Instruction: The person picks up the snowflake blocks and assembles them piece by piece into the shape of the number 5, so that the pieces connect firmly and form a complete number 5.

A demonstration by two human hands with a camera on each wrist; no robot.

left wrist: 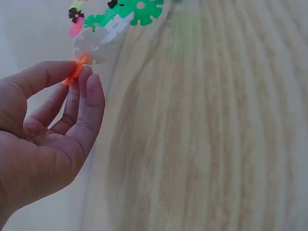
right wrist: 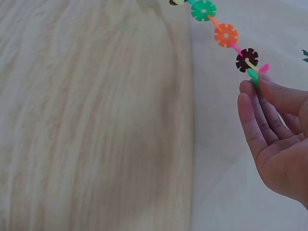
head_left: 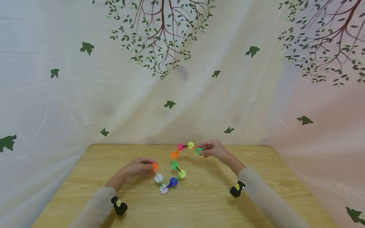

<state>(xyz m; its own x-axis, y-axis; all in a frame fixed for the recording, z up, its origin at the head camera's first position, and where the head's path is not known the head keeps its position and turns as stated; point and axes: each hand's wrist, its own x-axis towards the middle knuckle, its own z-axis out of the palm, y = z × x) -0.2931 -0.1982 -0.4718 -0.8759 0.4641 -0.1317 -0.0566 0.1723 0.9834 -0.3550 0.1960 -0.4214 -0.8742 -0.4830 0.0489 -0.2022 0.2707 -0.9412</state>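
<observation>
A chain of notched plastic discs [head_left: 173, 181] in white, blue, yellow, green, orange, pink and dark brown runs in an S-curve between the two hands. My left hand [head_left: 137, 166] pinches the orange disc [left wrist: 76, 72] at one end between thumb and fingertips. A white disc [left wrist: 91, 45] is slotted onto that orange one. At the other end my right hand [head_left: 215, 150] pinches a green disc [right wrist: 253, 76] between thumb and finger. Near it in the right wrist view are a dark brown disc [right wrist: 247, 59] and an orange disc [right wrist: 225, 35].
Below the hands spreads a wooden table [head_left: 199, 209]. Behind it hangs a pale curtain [head_left: 137, 104] printed with branches and green leaf or bird shapes. Each sleeve carries a small black wrist camera [head_left: 236, 190].
</observation>
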